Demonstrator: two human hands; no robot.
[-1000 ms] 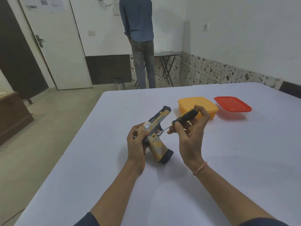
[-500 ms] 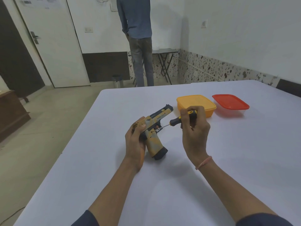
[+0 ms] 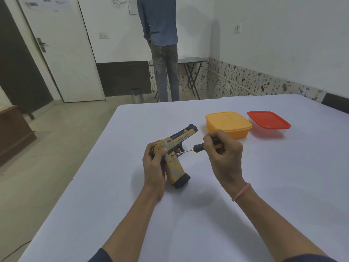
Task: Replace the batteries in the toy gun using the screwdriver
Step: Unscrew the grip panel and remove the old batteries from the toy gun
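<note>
Head view: left hand (image 3: pixel 154 167) clamps toy gun (image 3: pixel 174 157) at table centre — right hand (image 3: pixel 222 154), three o'clock, fists screwdriver (image 3: pixel 196 147) on a grip screw; tilted tip risks cam-out, stripping.

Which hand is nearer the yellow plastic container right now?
Right. The right hand, gripping the black-handled screwdriver, sits just in front of the yellow plastic container; the left hand holds the toy gun farther left.

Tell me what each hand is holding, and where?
The left hand grips the toy gun around its back end above the grip. The right hand holds the screwdriver by its handle.
</note>
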